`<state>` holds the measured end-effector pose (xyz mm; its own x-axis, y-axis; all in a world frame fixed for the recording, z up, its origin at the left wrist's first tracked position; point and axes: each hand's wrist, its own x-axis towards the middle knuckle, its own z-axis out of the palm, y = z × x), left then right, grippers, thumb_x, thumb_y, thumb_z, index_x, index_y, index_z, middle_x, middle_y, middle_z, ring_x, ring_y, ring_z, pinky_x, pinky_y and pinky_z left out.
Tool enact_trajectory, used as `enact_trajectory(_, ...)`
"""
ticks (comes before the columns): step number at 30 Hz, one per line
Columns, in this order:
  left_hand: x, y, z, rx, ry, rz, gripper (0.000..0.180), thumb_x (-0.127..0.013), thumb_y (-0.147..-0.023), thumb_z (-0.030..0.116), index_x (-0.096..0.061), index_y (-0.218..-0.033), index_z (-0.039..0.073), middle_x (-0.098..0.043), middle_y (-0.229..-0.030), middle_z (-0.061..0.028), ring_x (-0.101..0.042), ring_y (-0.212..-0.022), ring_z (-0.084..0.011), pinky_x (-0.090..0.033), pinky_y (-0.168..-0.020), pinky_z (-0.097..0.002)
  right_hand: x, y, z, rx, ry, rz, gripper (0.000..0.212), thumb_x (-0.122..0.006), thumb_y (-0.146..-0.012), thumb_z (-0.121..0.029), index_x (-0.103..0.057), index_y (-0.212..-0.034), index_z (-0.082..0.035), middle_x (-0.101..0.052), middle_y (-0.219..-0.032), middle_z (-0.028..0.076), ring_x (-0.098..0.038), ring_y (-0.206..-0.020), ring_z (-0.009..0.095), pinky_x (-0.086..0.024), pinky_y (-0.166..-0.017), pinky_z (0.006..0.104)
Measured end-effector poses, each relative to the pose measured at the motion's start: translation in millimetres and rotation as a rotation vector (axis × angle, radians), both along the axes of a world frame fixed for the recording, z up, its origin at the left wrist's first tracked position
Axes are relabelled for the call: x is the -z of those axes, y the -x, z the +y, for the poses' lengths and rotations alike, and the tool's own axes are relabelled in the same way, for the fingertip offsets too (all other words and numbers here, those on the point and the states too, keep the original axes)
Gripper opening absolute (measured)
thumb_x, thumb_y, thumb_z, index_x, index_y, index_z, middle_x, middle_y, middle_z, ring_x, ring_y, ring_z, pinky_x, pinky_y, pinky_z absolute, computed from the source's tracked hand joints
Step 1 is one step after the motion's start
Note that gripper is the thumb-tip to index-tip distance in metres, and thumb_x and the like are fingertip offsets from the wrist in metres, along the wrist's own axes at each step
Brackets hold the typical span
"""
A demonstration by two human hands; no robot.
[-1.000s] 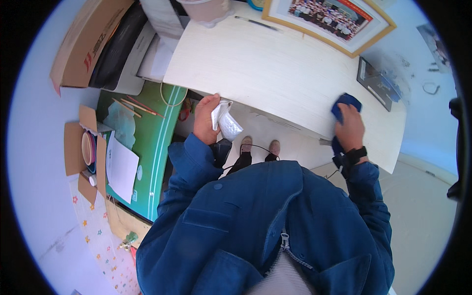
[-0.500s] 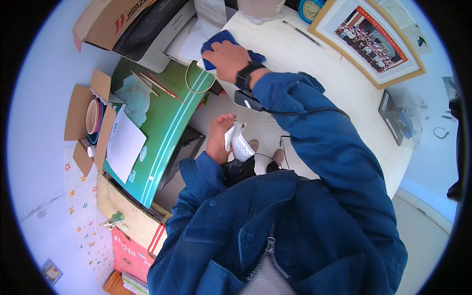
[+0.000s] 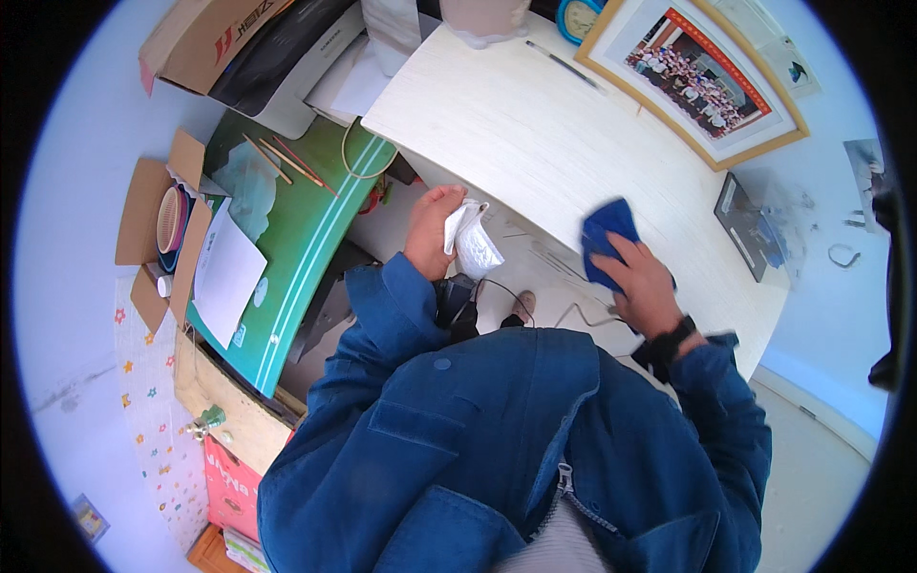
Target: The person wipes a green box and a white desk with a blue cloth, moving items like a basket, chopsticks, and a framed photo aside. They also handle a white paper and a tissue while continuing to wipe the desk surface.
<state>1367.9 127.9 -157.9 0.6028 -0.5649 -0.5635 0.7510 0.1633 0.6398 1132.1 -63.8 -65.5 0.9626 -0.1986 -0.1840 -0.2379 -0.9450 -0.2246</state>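
Note:
My right hand [image 3: 652, 291] grips a dark blue cloth [image 3: 607, 227] at the near edge of the white desk [image 3: 506, 124], its fingers spread over the fabric. Part of the cloth is hidden under the hand. Off the desk's left front corner, my left hand [image 3: 432, 232] pinches a crumpled white piece of paper or wrapper [image 3: 475, 246] that hangs over the floor. Both arms are in blue sleeves, with a black strap on the right wrist.
A framed group photo [image 3: 693, 81], a pen [image 3: 565, 67] and a blue clock [image 3: 577, 17] stand or lie along the desk's back. At left, a green table [image 3: 315, 220] bears a printer [image 3: 315, 67], sticks [image 3: 287, 162], paper [image 3: 229, 277] and an open carton [image 3: 143, 220].
My right hand has swept the blue cloth from the desk's far left corner rightward and nearer to me. My left hand keeps the white piece, shifted slightly.

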Motion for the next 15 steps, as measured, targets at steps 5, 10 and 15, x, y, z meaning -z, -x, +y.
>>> enact_trajectory(5,6.2,-2.9,-9.5,0.088,0.042,-0.01,0.017,-0.059,-0.094,0.023,-0.059,-0.1,0.007,-0.061,-0.089,-0.003,-0.062,-0.08,-0.0131,-0.052,-0.069,-0.0281,0.8,33.7,3.0,0.102,0.045,0.055,0.05,-0.067,-0.07,0.006,-0.063,-0.115,-0.015,-0.053,-0.132,0.013,-0.057,-0.102,0.03,-0.05,-0.083,0.0364)
enact_trajectory(10,7.0,-2.5,1.5,-0.014,0.067,-0.052,0.022,-0.057,-0.095,0.026,-0.058,-0.105,0.006,-0.061,-0.089,-0.0043,-0.061,-0.081,-0.0134,-0.051,-0.071,-0.0276,9.9,-38.4,8.2,-0.059,0.073,-0.092,0.048,-0.063,-0.074,0.005,-0.061,-0.119,-0.014,-0.055,-0.128,0.015,-0.056,-0.103,0.031,-0.049,-0.081,0.0368)
enact_trajectory(15,4.1,-9.9,2.0,-0.101,0.017,-0.074,0.028,-0.056,-0.097,0.027,-0.055,-0.113,0.004,-0.06,-0.092,-0.0039,-0.06,-0.083,-0.0121,-0.05,-0.073,-0.0271,21.4,-159.9,28.2,-0.189,0.134,-0.107,0.063,-0.063,-0.074,0.003,-0.051,-0.133,-0.015,-0.055,-0.127,0.012,-0.056,-0.104,0.03,-0.051,-0.08,0.0376)
